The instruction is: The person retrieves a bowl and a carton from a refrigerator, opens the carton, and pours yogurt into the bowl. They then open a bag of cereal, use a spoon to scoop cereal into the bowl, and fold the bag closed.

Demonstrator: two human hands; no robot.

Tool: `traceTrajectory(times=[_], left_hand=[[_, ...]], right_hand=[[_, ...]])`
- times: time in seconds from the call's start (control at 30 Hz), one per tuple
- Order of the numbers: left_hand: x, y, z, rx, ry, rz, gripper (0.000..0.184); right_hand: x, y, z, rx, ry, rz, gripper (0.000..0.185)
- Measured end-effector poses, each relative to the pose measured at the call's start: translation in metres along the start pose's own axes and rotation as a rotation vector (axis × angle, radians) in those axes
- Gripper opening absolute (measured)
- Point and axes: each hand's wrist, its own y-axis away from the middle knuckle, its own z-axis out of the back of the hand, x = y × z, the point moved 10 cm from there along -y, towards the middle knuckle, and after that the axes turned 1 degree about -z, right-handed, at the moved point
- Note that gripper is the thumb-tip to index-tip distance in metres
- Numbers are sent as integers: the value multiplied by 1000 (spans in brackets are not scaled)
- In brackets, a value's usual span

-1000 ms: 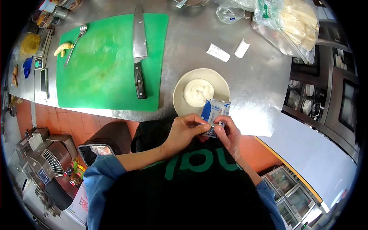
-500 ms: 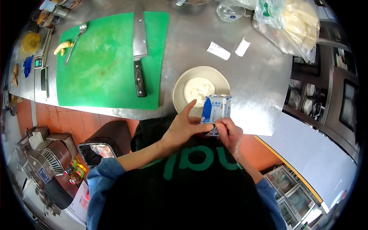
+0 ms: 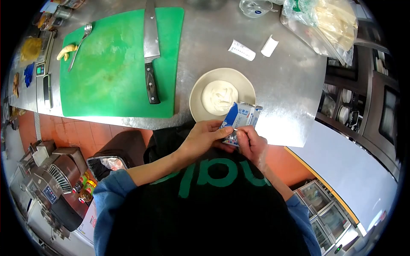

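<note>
A blue and white yogurt carton [image 3: 244, 117] tilts over the near right rim of a cream-coloured bowl [image 3: 197, 106]. My left hand [image 3: 204, 137] is wrapped round the carton's near left side, thumb on top. The fingers of my right hand [image 3: 252, 143] are closed in a pinch at the carton's near end, where a small whitish bit shows by the fingertips. Whether that bit is a flap or something else, I cannot tell. Thick white yogurt [image 3: 218, 97] lies in a round mound inside the bowl.
Left of the bowl lies a green cutting board [image 3: 106, 72] with a large knife [image 3: 151, 55], a spoon [image 3: 81, 45] and pieces of ginger [image 3: 67, 51]. Two curled white labels [image 3: 242, 50] lie beyond the bowl. Bagged food [image 3: 329, 25] sits at the far right; a bin [image 3: 115, 155] stands below.
My left forefinger, raised before, has come down against the carton. The carton has turned slightly, its far end shifting right. My right hand has moved a little up and left along its near end.
</note>
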Motion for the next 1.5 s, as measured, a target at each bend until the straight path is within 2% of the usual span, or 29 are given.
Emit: traceTrajectory(times=[0.07,0.17,0.27,0.33,0.37,0.43,0.47,0.5,0.6,0.67,0.93,1.0,1.03,1.1,1.2,1.27,1.4,1.5], left_hand=[[6,-3,3,-35,34,44,38],[8,-1,6,-95,75,83,35],[8,0,8,-146,90,72,34],[10,-2,10,-176,95,61,33],[11,-2,15,-221,89,35,31],[10,-1,19,-268,85,9,30],[6,0,19,-269,73,-26,28],[3,0,19,-271,62,-59,26],[8,-1,19,-268,71,-62,25],[7,1,17,-280,53,-58,23],[9,0,27,-325,-51,-65,22],[6,0,27,-305,-212,-31,25],[2,0,27,-306,-213,-30,25],[8,-2,17,-205,-96,110,26],[16,-12,13,-105,23,78,28],[19,-13,15,-62,-58,85,28],[14,-12,12,-13,-283,74,29],[12,-11,10,-40,-176,31,32]], right_hand=[[6,0,2,-31,42,54,12],[-2,-2,-2,5,67,-37,13],[6,-2,4,-69,0,65,14],[-16,2,-4,37,-9,-115,15],[-9,2,-8,39,-9,-112,15],[-6,6,2,-203,-330,-246,36],[-11,5,2,-125,-356,-228,59],[-33,12,5,-100,-342,-316,57],[-38,10,-2,-1,-442,-339,53],[-45,20,-22,123,-635,-646,46],[-49,17,-31,110,-760,-683,36],[-58,17,-31,97,-776,-693,35],[-75,19,-30,88,-775,-702,34],[-79,18,-28,78,-777,-707,33],[-76,29,-28,138,-709,-794,32],[-63,29,-41,293,-697,-724,34],[-73,18,-30,163,-589,-716,35],[-51,6,-24,228,-547,-622,37]])
